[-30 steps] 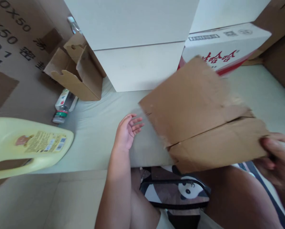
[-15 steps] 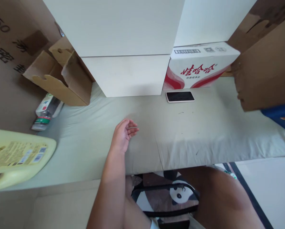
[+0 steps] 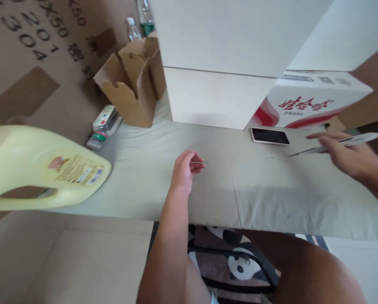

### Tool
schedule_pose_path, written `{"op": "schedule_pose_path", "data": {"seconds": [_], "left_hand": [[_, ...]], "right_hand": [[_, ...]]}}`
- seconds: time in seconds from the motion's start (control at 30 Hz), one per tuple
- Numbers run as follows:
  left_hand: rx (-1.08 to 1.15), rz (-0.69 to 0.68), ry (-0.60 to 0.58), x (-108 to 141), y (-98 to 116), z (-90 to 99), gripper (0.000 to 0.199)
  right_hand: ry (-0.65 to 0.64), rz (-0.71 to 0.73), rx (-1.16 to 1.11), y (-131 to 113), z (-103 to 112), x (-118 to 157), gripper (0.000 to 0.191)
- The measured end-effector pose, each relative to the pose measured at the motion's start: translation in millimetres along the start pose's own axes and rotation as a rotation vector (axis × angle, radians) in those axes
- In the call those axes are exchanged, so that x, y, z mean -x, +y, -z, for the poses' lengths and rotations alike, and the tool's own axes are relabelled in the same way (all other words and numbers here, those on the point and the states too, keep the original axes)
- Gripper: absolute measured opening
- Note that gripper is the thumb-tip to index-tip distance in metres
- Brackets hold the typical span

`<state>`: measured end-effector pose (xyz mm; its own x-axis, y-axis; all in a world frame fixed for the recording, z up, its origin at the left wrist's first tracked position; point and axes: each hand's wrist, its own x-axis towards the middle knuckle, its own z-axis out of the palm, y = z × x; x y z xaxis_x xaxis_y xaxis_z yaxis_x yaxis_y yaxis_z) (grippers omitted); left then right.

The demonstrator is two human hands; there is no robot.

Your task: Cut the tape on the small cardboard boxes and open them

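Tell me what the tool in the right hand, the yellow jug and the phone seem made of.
Tool, in the right hand: smooth, pale handle, probably plastic; its thin tip may be metal, but blur leaves that open.
Jug: likely plastic, faintly glossy, judging by soft highlights and a moulded grip.
Phone: flat, dark face, likely glass; pale rim, plastic or metal.

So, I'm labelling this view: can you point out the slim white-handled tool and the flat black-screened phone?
Slim white-handled tool (image 3: 361, 139): head view, on its pale handle.
Flat black-screened phone (image 3: 270, 136): head view, on its dark screen.
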<state>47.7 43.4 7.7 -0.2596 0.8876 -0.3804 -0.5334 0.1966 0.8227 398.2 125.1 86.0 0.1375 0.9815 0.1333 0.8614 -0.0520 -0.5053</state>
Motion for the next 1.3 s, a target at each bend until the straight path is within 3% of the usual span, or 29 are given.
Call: {"op": "schedule_pose_path", "data": {"seconds": [0.07,0.2,0.3,0.37,0.43,0.57,0.67,0.73,0.83,0.93,0.97,1.03,1.1,1.17,1.23,1.3], "left_hand": [[0.019,-0.016,0.004,3.3,3.5,8.4,0.021],[0.068,-0.030,0.055,7.9,14.7,31.1,0.018],[0.095,-0.041,0.109,10.9,24.0,48.3,0.015],[0.114,-0.047,0.144,12.2,28.9,57.6,0.014],[0.130,-0.056,0.165,12.4,32.2,64.5,0.014],[0.153,-0.074,0.166,11.1,35.4,72.5,0.015],[0.153,-0.069,0.179,10.3,36.4,76.5,0.015],[0.155,-0.106,0.232,10.1,36.4,80.4,0.014],[0.199,-0.319,0.437,9.8,34.9,90.3,0.013],[0.244,-0.583,0.696,9.7,32.9,102.0,0.010],[0.242,-0.645,0.750,10.0,32.4,104.6,0.010],[0.214,-0.719,0.767,11.8,31.2,105.2,0.015],[0.169,-0.750,0.636,15.4,28.9,98.1,0.028],[0.098,-0.755,0.376,20.4,24.3,83.9,0.039],[0.012,-0.734,0.080,25.4,17.2,65.5,0.047],[-0.067,-0.731,-0.118,28.1,8.9,47.1,0.054]], "right_hand": [[-0.160,0.088,0.083,-42.7,-24.5,4.6,0.018],[-0.411,0.307,0.004,-141.4,-90.2,8.4,0.023],[-0.491,0.493,-0.051,-218.1,-146.9,11.2,0.030],[-0.470,0.728,-0.110,-270.6,-179.0,14.1,0.032],[-0.469,0.831,-0.195,-321.4,-203.4,16.1,0.036],[-0.465,0.834,-0.230,-398.3,-232.5,11.4,0.034],[-0.520,0.642,-0.228,-416.9,-242.4,5.4,0.024],[-0.508,0.576,-0.257,-406.9,-240.9,6.7,0.019],[-0.430,0.625,-0.315,-359.5,-220.8,21.6,0.019],[-0.413,0.676,-0.458,-283.5,-179.6,51.6,0.013],[-0.340,0.704,-0.544,-255.2,-163.1,63.9,0.011],[-0.230,0.684,-0.702,-199.5,-129.8,90.0,0.027],[-0.075,0.580,-0.679,-150.1,-102.1,114.3,0.035],[-0.030,0.416,-0.559,-110.7,-85.4,132.1,0.024],[0.056,0.340,-0.473,-81.6,-81.1,140.0,0.025],[0.165,0.307,-0.464,-61.5,-85.2,138.4,0.039]]}}
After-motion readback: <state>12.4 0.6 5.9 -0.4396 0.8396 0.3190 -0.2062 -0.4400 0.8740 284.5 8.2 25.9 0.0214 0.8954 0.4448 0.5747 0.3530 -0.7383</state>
